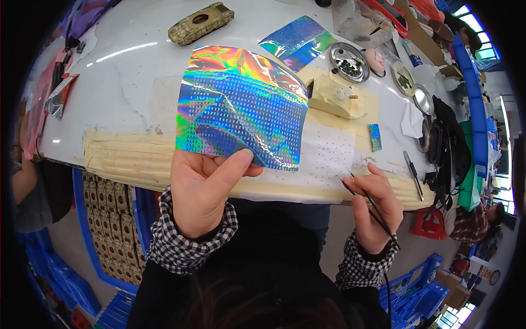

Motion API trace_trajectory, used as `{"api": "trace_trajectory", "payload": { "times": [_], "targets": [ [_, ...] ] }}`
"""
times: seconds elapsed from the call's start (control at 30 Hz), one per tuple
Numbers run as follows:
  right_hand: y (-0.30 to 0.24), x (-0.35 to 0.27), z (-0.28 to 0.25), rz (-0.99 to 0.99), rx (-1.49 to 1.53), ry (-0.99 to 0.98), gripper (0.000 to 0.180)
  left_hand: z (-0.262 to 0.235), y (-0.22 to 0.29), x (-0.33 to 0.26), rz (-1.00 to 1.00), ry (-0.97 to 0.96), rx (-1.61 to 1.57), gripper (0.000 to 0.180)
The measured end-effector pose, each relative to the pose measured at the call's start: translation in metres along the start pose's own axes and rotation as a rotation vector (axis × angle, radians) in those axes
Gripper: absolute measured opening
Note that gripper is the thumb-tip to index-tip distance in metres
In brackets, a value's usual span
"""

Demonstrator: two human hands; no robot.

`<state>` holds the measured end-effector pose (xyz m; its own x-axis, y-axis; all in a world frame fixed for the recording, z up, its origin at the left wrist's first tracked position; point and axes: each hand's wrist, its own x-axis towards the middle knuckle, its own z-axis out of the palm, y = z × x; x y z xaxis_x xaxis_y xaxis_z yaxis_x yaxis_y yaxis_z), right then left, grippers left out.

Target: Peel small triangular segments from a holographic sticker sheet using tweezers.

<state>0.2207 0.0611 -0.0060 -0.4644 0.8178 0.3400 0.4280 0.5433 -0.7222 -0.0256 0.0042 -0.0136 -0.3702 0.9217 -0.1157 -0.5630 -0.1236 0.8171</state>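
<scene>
left hand [200,189] at 7 o'clock, thumb and fingers pinched on lower edge of holographic sheet [241,107], held up above white table [126,77]. right hand [375,205] at 4 o'clock, fingers closed around thin dark tool [366,198], tip near dotted white paper [326,153]. beyond, at 1 o'clock, cream block [334,96] on tape. farther, second holographic piece [298,41], round metal dish [349,61], camouflage model part [200,23] at 11 o'clock.

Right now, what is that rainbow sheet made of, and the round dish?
The rainbow sheet in the left hand looks like thin shiny plastic foil: it crinkles and flashes colours. The round dish looks like polished metal, silvery with bright glints.
</scene>
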Motion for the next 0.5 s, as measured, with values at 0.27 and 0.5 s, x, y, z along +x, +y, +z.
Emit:
{"api": "trace_trajectory", "payload": {
  "times": [0.27, 0.5],
  "targets": [
    [0.0034, -0.0008, -0.0021, -0.068, -0.176, -0.003, 0.021, 0.0013, 0.0, -0.0005, 0.006, 0.006, -0.007, 0.023],
    [0.001, 0.0001, -0.0029, -0.134, -0.309, -0.023, 0.023, 0.0003, -0.0001, -0.0003, 0.015, -0.002, -0.001, 0.022]
  ]
}}
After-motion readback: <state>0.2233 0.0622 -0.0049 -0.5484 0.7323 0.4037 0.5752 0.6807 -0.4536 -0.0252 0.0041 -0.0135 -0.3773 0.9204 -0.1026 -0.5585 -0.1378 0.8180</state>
